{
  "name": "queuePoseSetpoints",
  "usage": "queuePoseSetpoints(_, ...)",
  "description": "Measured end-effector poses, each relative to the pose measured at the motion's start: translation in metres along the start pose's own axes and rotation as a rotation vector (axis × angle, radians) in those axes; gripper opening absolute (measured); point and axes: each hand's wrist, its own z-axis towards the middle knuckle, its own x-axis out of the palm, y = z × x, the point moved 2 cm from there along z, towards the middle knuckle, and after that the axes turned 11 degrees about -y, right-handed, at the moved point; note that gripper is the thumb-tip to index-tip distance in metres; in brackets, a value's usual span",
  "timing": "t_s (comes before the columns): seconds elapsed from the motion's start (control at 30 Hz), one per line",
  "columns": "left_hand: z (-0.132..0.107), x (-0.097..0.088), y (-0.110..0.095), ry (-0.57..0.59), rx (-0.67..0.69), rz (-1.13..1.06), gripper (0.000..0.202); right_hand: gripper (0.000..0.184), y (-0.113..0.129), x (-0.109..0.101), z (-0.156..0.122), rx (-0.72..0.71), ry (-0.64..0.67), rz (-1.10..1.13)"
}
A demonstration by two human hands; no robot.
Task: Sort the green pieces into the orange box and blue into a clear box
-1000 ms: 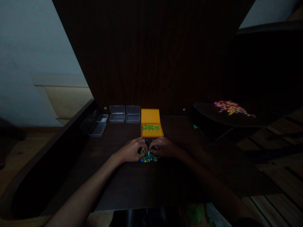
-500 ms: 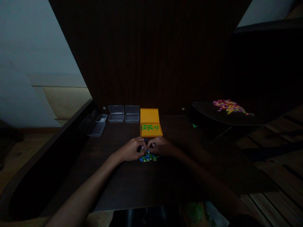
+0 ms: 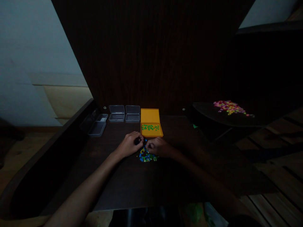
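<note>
A small pile of blue, green and yellow pieces [image 3: 146, 155] lies on the dark table [image 3: 132, 186]. My left hand [image 3: 129, 145] hovers at the pile's upper left with fingers curled in a pinch near the front of the open orange box [image 3: 151, 122]. Green pieces [image 3: 150, 127] lie in that box's tray. My right hand [image 3: 158, 147] rests on the pile's right side, fingers curled down onto the pieces. What either hand pinches is too small and dark to make out.
Two clear plastic boxes [image 3: 124, 113] stand open behind the orange box, and another clear box [image 3: 97, 125] lies at the left by the table's raised edge. A heap of pink and yellow pieces [image 3: 229, 107] sits on a dark surface at right.
My left hand has lifted off the pile and moved up towards the orange box's front. My right hand stayed on the pile, shifting slightly left.
</note>
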Motion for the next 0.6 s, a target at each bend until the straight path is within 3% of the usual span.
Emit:
queuePoseSetpoints(0.17, 0.0, 0.0, 0.004, -0.048, 0.029, 0.016, 0.007, 0.008, 0.003, -0.004, 0.0, 0.01, -0.011, 0.013)
queuePoseSetpoints(0.33, -0.002, 0.003, 0.01, -0.098, 0.036, 0.05, 0.01, 0.01, 0.001, -0.024, 0.002, 0.084, -0.035, 0.03)
queuePoseSetpoints(0.6, -0.004, 0.008, 0.02, -0.128, 0.065, 0.111, 0.014, 0.016, -0.037, -0.055, 0.023, 0.135, -0.213, -0.123)
